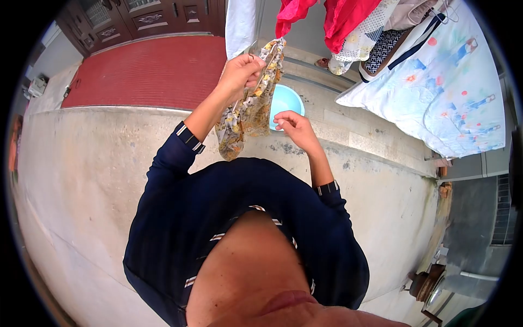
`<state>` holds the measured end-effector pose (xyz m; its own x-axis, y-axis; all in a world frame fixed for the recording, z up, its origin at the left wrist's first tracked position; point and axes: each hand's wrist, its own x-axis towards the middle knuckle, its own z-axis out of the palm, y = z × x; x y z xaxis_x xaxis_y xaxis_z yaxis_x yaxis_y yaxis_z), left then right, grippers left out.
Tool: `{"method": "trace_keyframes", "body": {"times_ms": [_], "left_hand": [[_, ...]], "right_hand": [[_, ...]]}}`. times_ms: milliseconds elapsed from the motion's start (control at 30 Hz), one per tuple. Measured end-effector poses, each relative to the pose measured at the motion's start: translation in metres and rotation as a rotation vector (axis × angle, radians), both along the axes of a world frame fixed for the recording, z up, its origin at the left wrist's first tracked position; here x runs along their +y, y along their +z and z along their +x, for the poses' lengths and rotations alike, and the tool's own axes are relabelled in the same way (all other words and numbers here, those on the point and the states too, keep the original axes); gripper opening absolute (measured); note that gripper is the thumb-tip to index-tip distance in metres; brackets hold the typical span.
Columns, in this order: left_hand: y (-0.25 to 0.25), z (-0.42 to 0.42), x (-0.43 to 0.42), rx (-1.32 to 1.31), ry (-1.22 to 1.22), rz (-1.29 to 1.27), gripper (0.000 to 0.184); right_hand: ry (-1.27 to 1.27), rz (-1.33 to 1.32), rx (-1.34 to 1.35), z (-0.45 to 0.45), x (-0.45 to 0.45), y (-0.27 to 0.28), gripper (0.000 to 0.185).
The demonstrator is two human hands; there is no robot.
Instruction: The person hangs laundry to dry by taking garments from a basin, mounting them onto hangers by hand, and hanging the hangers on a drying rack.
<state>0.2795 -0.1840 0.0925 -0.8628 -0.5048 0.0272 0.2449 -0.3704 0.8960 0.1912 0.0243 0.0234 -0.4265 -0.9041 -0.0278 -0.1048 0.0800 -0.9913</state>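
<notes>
My left hand (243,73) is closed on the upper part of a garment with a yellow, grey and white print (234,128). The thin cloth hangs down in front of me, with gathered edges along its length. A thin curved piece shows by my left fingers, too small to make out. To the right of the cloth, my right hand (297,129) is raised with its fingers loosely bent and apart. Nothing shows in it, and it does not appear to touch the garment. Behind it, a light blue basin (287,101) stands on the ground, partly hidden by the garment and my right hand.
Hanging laundry fills the upper right: red cloth (348,22), a white floral sheet (436,92) and a patterned shoe or bag-like item (384,49). A white cloth (239,27) hangs at top centre. A red mat (152,71) lies before brown doors (144,19). A low step edge crosses the concrete.
</notes>
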Motion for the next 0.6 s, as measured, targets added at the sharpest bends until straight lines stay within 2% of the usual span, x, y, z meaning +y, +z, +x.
{"method": "trace_keyframes", "body": {"times_ms": [100, 200, 233, 333, 367, 467, 567, 600], "left_hand": [[0.001, -0.004, 0.009, 0.137, 0.018, 0.047, 0.005], [-0.001, -0.012, 0.017, 0.200, 0.030, 0.076, 0.006], [-0.002, -0.015, 0.019, 0.205, 0.031, 0.084, 0.006], [-0.006, -0.020, 0.023, 0.193, 0.042, 0.064, 0.008], [-0.007, -0.021, 0.023, 0.177, 0.041, 0.052, 0.008], [-0.007, -0.020, 0.024, 0.101, 0.033, 0.003, 0.009], [-0.014, -0.025, 0.029, 0.060, 0.067, -0.064, 0.010], [-0.019, -0.029, 0.031, 0.058, 0.085, -0.091, 0.010]], "right_hand": [[0.039, -0.075, -0.012, 0.014, -0.014, 0.020, 0.019], [0.090, -0.025, 0.200, 0.027, -0.026, 0.028, 0.024], [0.086, 0.011, 0.265, 0.035, -0.029, 0.034, 0.032], [0.075, -0.069, 0.582, 0.041, -0.033, 0.035, 0.039], [0.064, -0.040, 0.598, 0.036, -0.034, 0.026, 0.043], [0.109, 0.038, 0.674, 0.030, -0.030, 0.031, 0.033], [0.099, -0.196, 0.920, 0.015, -0.032, 0.022, 0.025], [0.126, -0.170, 0.878, 0.014, -0.032, 0.022, 0.024]]}}
